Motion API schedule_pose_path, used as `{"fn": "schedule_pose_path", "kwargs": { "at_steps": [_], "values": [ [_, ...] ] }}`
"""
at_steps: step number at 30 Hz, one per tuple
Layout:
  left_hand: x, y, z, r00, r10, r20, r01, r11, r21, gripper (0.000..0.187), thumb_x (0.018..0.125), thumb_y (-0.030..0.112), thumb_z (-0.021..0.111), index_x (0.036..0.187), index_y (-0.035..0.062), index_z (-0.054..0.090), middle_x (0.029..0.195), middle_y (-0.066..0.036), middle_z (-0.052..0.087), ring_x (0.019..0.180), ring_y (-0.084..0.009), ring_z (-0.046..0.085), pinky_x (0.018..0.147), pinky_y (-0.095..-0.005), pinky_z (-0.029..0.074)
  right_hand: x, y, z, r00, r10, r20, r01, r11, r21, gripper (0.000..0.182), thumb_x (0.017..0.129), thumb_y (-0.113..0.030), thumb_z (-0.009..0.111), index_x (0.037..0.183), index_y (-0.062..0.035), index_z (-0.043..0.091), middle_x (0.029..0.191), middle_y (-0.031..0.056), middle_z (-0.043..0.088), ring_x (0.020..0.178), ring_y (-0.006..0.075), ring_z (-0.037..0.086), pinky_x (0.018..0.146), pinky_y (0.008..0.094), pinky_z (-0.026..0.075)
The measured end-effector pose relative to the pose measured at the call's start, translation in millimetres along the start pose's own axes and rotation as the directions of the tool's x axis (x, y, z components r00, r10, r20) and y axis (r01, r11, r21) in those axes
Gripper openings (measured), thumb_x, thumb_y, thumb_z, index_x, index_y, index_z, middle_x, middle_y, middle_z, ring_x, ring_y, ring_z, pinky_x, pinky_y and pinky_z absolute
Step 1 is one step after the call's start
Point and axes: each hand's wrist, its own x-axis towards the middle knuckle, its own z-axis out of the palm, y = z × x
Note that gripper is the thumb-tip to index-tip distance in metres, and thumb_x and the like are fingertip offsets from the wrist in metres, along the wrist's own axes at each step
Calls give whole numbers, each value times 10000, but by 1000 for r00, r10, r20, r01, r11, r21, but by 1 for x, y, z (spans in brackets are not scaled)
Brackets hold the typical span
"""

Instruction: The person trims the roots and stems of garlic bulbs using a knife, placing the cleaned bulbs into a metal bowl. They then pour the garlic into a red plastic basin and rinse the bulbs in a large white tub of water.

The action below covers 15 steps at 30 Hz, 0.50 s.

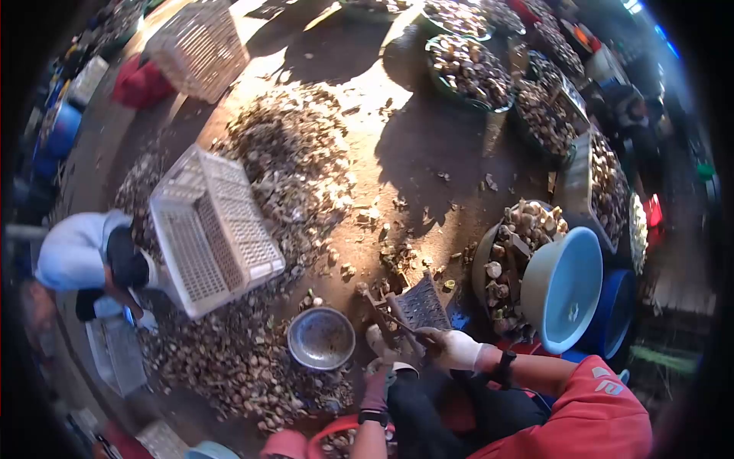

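Observation:
My right hand (pixel 457 350), in a white glove with a dark band at the wrist, is closed round the handle end of a dark bar-like tool (pixel 404 325). That tool slants up and left over a dark, rough, textured board (pixel 423 304). Close by on the left, my left hand (pixel 378 369) wears a soiled light glove and is closed near the tool's lower side. Whatever is in its fingers is too small and blurred to name. Left of it, a metal bowl (pixel 321 339) sits on a spread of brownish-white root-like pieces (pixel 229 375).
A tub (pixel 480 268) of pieces stands right, with a light blue basin (pixel 563 291) tilted against it. White crates (pixel 215 229) lie left, beside another person (pixel 84 252) bending down. Heaped trimmings (pixel 294 145) cover the floor ahead. Filled baskets (pixel 468 73) line the back right.

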Motion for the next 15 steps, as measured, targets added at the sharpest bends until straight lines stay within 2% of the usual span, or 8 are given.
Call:
{"fn": "schedule_pose_path", "kwargs": {
  "at_steps": [1,3,5,6,8,11,13,15],
  "values": [
    [-2,-5,-20,998,30,-47,-33,998,-53,390,795,121,706,1140,87,528,757,-16,599,577,-135,591,514,-240,487,4,-11,6,1000,14,21,-14,1000,0,563,783,-217,618,1310,-142,436,1050,181,637,934,367,622,781,435,498],
    [1,-18,-68,995,-18,-96,11,997,-73,418,772,99,720,1143,103,528,784,-39,604,576,-152,591,508,-267,498,14,-37,11,998,-42,54,45,997,-55,561,790,-210,623,1309,-129,428,1053,176,639,925,360,628,783,436,501],
    [-13,-25,-105,973,-20,-228,-11,991,-135,391,767,79,716,1109,115,529,787,-47,596,568,-162,584,493,-287,497,22,-55,20,985,-99,140,107,993,-51,555,799,-193,624,1309,-108,422,1065,170,638,941,351,628,802,426,503],
    [-16,-38,-129,973,-27,-229,-10,987,-160,391,767,79,716,1109,115,529,787,-47,596,568,-162,584,493,-287,497,26,-64,23,979,-161,126,163,987,-8,517,801,-172,620,1285,-93,455,1081,162,635,964,346,623,825,414,501],
    [-10,-64,-168,970,-72,-232,9,966,-259,333,772,72,695,1054,117,524,769,-40,587,554,-161,572,472,-297,487,37,-84,21,967,-182,179,196,978,-66,506,797,-162,619,1276,-89,471,1087,164,632,975,344,620,834,410,498],
    [-35,-64,-176,944,-94,-315,-18,942,-335,312,786,77,666,1043,125,496,767,-56,586,543,-178,562,457,-303,475,57,-105,12,945,-173,277,221,963,-153,476,813,-133,595,1275,-89,489,1100,177,624,987,343,616,843,407,497],
    [-28,-65,-178,960,-94,-264,-18,919,-393,309,799,104,643,1061,128,482,777,-68,593,535,-183,556,446,-313,467,73,-110,4,931,-146,334,221,955,-200,458,833,-114,572,1283,-93,491,1107,186,619,986,346,615,841,407,500],
    [-5,-72,-170,954,-113,-278,-40,870,-491,164,824,137,641,901,165,499,742,-61,580,514,-189,528,421,-316,460,91,-106,-7,927,-114,356,209,948,-242,478,825,-105,568,1295,-93,483,1131,176,614,1016,336,605,862,397,492]
  ]
}}
